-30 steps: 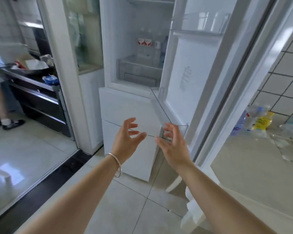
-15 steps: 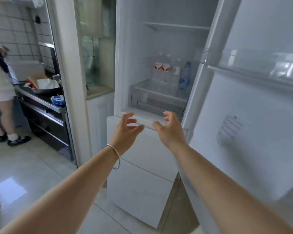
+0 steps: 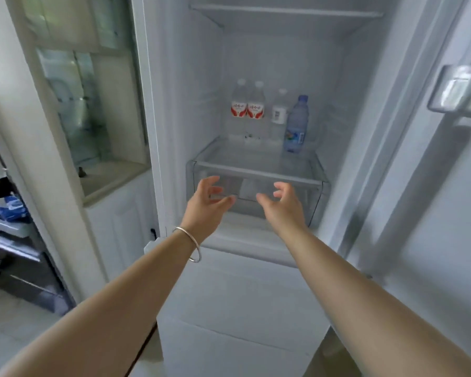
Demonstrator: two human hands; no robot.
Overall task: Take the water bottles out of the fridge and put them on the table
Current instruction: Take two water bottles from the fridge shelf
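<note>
The open white fridge [image 3: 180, 104] fills the middle of the view. Several water bottles stand in a row at the back of its lower glass shelf [image 3: 256, 170]: two clear ones with red labels [image 3: 239, 110] [image 3: 256, 110], a clear one with a white label [image 3: 279, 115] and a blue one [image 3: 296, 123] further forward. My left hand [image 3: 206, 205] and my right hand [image 3: 282, 205] reach toward the fridge, fingers spread, empty, in front of the clear drawer [image 3: 256, 191] below the shelf. Neither hand touches a bottle.
The fridge door [image 3: 433, 200] stands open on the right with a clear door bin [image 3: 457, 88]. White lower freezer drawers [image 3: 242, 308] sit under my arms. A white pillar and glass cabinet [image 3: 74, 110] are on the left, a dark counter [image 3: 8, 235] beyond.
I have come closer to the fridge and the view has risen. Both hands have moved up and forward, from the freezer front to the clear drawer. The table with bottles has left the view.
</note>
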